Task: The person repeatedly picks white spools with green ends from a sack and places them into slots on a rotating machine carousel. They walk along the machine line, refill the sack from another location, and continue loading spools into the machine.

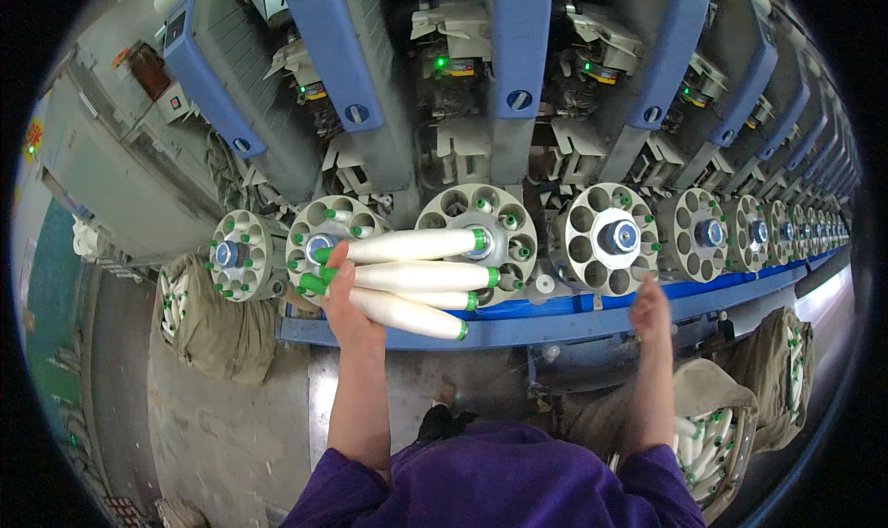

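My left hand (344, 297) grips a bunch of several white yarn bobbins (416, 276) with green tube ends, held sideways in front of a round cream magazine wheel (476, 237) on the winding machine. My right hand (650, 311) is raised below another magazine wheel (610, 239), close to the blue rail (555, 325); it seems to hold nothing, with its fingers pointing up at the wheel. Some wheel pockets hold green-tipped bobbins, others are vacant.
A row of magazine wheels (708, 232) runs to the right under blue machine covers (518, 38). Sacks of white bobbins stand on the floor at left (199, 320) and at lower right (712, 435). My purple sleeves fill the bottom edge.
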Demonstrator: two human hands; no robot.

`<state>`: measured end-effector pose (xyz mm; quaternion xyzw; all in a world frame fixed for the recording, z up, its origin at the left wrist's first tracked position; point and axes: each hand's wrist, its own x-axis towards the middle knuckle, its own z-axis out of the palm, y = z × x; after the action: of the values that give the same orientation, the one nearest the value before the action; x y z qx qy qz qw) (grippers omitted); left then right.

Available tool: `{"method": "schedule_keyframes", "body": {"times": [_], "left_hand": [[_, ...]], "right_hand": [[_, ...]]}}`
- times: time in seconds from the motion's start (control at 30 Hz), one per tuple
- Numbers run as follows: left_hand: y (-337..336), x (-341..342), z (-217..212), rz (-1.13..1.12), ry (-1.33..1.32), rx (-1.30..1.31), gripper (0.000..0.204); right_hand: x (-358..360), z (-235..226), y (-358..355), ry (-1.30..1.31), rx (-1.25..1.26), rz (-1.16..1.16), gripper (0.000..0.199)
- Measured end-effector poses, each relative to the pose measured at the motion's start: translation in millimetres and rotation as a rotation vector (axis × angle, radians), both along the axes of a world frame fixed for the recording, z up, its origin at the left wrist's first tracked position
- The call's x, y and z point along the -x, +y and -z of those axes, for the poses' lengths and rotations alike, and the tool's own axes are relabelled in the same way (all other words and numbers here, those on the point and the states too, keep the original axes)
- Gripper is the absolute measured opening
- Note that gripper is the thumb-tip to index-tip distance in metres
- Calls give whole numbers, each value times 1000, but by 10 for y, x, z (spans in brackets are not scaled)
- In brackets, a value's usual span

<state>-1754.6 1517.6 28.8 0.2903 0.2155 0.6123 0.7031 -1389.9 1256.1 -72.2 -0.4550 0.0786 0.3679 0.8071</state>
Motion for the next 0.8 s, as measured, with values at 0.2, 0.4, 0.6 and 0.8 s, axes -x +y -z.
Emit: {"method": "schedule_keyframes", "body": {"times": [0.2,0.4,0.6,0.8], "left_hand": [[42,-23,44,-11,86,-1,41],[197,145,23,4,-1,29,42],[270,304,164,-13,-26,131,39],[312,380,209,-137,-27,174,37]], "right_hand": [[1236,-750,956,-360,142,-333,55],[1850,-481,1389,-299,-43,-1073,24],[1813,-352,1490,-386,-189,-1199,25],[1328,-655,1553,89,-198,-253,17]]}}
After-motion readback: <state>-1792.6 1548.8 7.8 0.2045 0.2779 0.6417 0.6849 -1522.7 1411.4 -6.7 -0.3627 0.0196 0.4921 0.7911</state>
